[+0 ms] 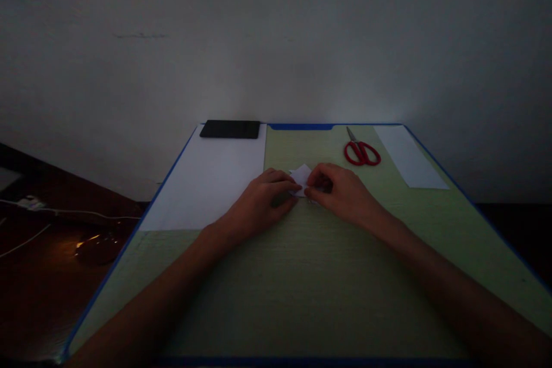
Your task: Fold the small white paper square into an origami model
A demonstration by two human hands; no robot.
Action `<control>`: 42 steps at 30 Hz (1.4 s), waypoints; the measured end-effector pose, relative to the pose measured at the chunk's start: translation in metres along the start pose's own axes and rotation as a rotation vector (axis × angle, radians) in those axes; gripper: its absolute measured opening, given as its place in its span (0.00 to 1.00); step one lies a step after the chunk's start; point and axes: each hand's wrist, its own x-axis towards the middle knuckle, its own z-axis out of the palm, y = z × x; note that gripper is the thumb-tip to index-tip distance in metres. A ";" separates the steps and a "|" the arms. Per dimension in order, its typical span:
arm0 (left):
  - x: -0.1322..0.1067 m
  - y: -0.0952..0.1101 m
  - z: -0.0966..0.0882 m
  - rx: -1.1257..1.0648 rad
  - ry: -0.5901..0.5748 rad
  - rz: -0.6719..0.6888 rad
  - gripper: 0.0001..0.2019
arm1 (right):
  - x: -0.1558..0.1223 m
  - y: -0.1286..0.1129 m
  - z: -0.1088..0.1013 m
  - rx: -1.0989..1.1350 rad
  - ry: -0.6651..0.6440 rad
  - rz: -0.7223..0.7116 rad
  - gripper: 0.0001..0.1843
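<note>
A small piece of folded white paper (301, 175) lies near the middle of the table, between my two hands. My left hand (272, 196) grips its left side, fingertips closed on the edge. On the right side, my right hand (335, 188) pinches the paper between thumb and fingers. The fingertips of both hands almost meet at its near edge. Part of the folded paper is hidden under the fingers, and the dim light blurs its creases.
Red-handled scissors (362, 153) lie beyond my right hand, beside a white paper strip (413, 158). At the left is a large white sheet (202, 184) with a black phone-like slab (230, 129) on its far end. The blue-edged table (302, 299) stands against a wall (276, 40).
</note>
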 end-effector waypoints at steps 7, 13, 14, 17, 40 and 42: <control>0.001 0.001 0.002 0.010 0.047 0.000 0.11 | -0.001 0.001 -0.002 0.035 -0.034 -0.028 0.06; 0.003 0.000 0.006 0.052 0.068 0.056 0.08 | -0.002 0.001 -0.006 -0.009 -0.062 -0.071 0.07; 0.004 -0.001 0.007 0.060 0.067 0.066 0.08 | -0.003 0.001 -0.007 -0.013 -0.066 -0.080 0.07; 0.004 -0.001 0.008 0.075 0.066 0.082 0.08 | -0.003 0.003 -0.010 -0.009 -0.082 -0.135 0.08; 0.003 0.001 0.014 0.075 0.105 0.067 0.10 | -0.007 0.001 -0.007 0.013 -0.022 -0.081 0.14; 0.003 -0.001 0.014 0.051 0.102 0.049 0.10 | -0.006 0.001 -0.006 0.024 -0.024 -0.080 0.13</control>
